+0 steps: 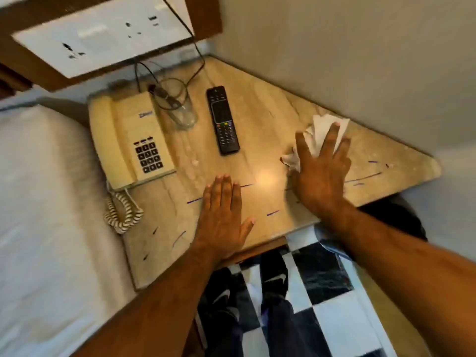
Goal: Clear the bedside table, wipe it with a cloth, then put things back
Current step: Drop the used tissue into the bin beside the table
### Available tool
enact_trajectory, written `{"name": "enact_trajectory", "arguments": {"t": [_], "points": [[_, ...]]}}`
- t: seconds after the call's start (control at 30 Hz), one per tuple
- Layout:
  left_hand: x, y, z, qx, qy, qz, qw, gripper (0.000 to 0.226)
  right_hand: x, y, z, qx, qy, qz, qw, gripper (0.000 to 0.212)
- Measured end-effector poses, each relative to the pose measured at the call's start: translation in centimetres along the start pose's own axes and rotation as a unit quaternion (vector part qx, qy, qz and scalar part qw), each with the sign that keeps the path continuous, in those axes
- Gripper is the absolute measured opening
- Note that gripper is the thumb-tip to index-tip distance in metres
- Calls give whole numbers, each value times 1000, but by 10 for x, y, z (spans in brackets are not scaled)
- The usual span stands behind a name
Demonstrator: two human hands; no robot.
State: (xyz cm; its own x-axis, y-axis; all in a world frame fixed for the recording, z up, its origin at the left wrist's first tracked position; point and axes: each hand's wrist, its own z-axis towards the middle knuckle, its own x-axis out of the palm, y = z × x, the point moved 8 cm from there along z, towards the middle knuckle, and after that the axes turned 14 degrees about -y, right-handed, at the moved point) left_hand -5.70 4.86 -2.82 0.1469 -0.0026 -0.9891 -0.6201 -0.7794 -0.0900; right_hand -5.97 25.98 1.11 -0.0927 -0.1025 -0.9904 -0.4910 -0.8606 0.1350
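The beige marble bedside table [262, 104] fills the middle of the view. My right hand [320, 171] presses flat on a crumpled white cloth [323, 131] near the table's right side by the wall. My left hand [222, 217] lies flat and empty on the table's front edge, fingers together. A cream telephone [128, 140] with a coiled cord [121, 215] sits at the left. An empty glass [180, 106] stands beside it, with a black cable running behind. A black remote [222, 119] lies in the middle. Short purple marks streak the tabletop.
A white bed [43, 202] borders the table on the left. A white socket panel [100, 34] on a wooden headboard is behind it. A plain wall runs along the right. Below are my dark shoes [273, 274] on a black-and-white checkered floor.
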Motion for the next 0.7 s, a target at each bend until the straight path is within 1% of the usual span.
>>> {"name": "enact_trajectory", "arguments": {"t": [0.03, 0.07, 0.13, 0.17, 0.23, 0.3, 0.33, 0.4, 0.47, 0.5, 0.53, 0.57, 0.6, 0.63, 0.7], "points": [[2, -6, 7, -1, -12, -5, 1000, 90, 5, -12, 13, 26, 6, 20, 999, 80], [2, -13, 15, -6, -23, -20, 1000, 90, 10, -22, 23, 39, 28, 47, 998, 81], [6, -28, 29, 6, -44, -23, 999, 90, 27, -39, 42, 41, 103, 48, 993, 72], [10, -40, 35, 15, -42, -23, 999, 90, 32, -44, 47, 14, 113, 34, 993, 63], [19, -61, 42, 34, -31, -25, 999, 90, 32, -45, 47, -45, 99, 25, 994, 44], [26, -76, 46, 53, -32, -14, 998, 89, 30, -47, 38, -58, 98, 49, 992, 34], [30, -88, 50, 63, -34, -16, 997, 88, 28, -58, 29, -40, 96, 76, 992, 35], [35, -98, 55, 64, -46, -24, 997, 86, 20, -78, 5, 33, 56, 169, 984, 43], [41, -104, 58, 54, -57, -31, 996, 86, 11, -125, -32, 172, -11, 225, 959, 54], [45, -105, 59, 48, -64, -32, 996, 85, 8, -156, -54, 256, -52, 229, 938, 56], [47, -103, 58, 41, -77, -32, 996, 85, 6, -186, -75, 325, -95, 223, 914, 52], [48, -102, 58, 41, -93, -30, 994, 85, 6, -213, -95, 369, -127, 205, 898, 43], [49, -101, 58, 41, -105, -29, 993, 84, 9, -235, -108, 389, -144, 180, 892, 33], [49, -101, 58, 44, -111, -29, 992, 84, 17, -255, -122, 401, -135, 154, 893, 27], [48, -100, 57, 44, -120, -27, 991, 84, 42, -281, -140, 420, -89, 123, 895, 25]]}}
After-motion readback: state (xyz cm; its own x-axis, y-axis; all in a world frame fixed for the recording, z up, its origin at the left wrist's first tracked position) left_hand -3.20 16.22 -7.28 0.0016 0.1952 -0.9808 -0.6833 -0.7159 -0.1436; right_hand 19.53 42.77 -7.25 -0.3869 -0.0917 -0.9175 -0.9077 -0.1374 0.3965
